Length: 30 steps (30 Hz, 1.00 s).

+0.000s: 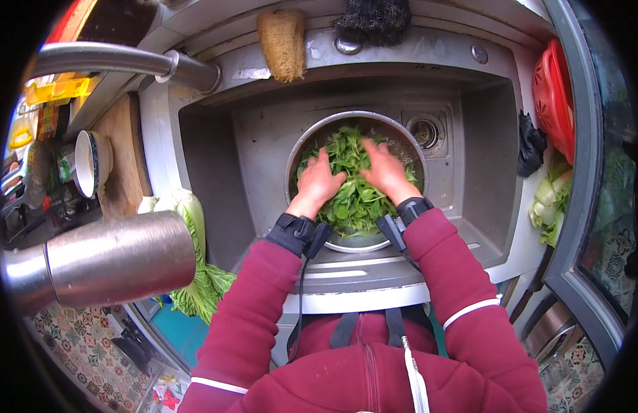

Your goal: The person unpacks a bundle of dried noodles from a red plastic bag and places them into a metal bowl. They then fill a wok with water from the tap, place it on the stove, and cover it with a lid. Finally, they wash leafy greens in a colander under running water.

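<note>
A round metal basin (288,172) stands in the sink, filled with loose leafy greens (350,196) and some water. My left hand (320,180) rests on the greens at the left side of the basin, thumb and fingers apart. Across from it, my right hand (386,168) lies over the right part of the greens with its fingers spread. Both hands touch the leaves, and some fingertips are hidden among them. Neither hand is closed round anything that shows.
The grey sink (253,131) has a drain (425,133) right of the basin. A metal faucet (126,258) reaches in at left, near a cabbage (188,213). A loofah (282,45) and dark scrubber (374,20) lie along the back. Red baskets (554,100) stand at right.
</note>
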Each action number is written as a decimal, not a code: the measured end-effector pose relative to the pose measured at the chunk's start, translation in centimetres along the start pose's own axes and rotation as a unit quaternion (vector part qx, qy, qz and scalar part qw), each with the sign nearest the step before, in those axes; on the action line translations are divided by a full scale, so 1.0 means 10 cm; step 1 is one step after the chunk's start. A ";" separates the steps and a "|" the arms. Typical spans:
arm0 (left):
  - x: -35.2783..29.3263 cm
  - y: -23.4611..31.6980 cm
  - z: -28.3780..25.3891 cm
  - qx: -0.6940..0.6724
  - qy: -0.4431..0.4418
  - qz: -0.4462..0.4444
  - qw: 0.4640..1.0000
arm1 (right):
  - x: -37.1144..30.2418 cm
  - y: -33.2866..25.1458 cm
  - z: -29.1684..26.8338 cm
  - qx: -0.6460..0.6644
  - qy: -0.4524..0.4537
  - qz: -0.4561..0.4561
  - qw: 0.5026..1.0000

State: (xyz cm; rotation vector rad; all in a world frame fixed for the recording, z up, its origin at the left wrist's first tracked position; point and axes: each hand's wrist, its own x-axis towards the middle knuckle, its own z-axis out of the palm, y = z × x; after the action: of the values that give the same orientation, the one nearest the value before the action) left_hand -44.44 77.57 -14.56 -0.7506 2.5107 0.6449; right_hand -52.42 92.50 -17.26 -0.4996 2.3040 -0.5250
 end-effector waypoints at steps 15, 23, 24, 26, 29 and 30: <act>0.36 -0.45 0.35 -0.293 -0.143 0.032 0.945 | 0.19 0.33 0.18 0.224 -0.032 -0.008 0.974; -0.19 -0.17 -0.20 0.052 -0.028 0.076 0.995 | -0.29 0.26 -0.18 0.076 0.113 -0.024 0.990; -0.26 -0.13 -0.24 0.059 0.041 0.107 0.992 | -0.34 0.23 -0.20 0.070 0.150 -0.040 0.985; -0.27 -0.06 -0.32 0.004 0.172 0.197 0.965 | -0.36 0.18 -0.23 0.088 0.224 -0.107 0.965; 0.01 0.08 -0.31 -0.078 0.187 0.316 0.927 | -0.25 0.13 -0.20 0.135 0.299 -0.173 0.929; 0.15 0.13 -0.28 -0.114 0.161 0.342 0.919 | -0.19 0.12 -0.17 0.158 0.266 -0.131 0.942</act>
State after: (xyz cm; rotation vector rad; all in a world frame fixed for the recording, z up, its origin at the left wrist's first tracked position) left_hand -47.11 76.39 -12.76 -0.0046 3.0470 1.1377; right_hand -52.59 94.82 -15.63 -0.5576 2.5909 -1.2694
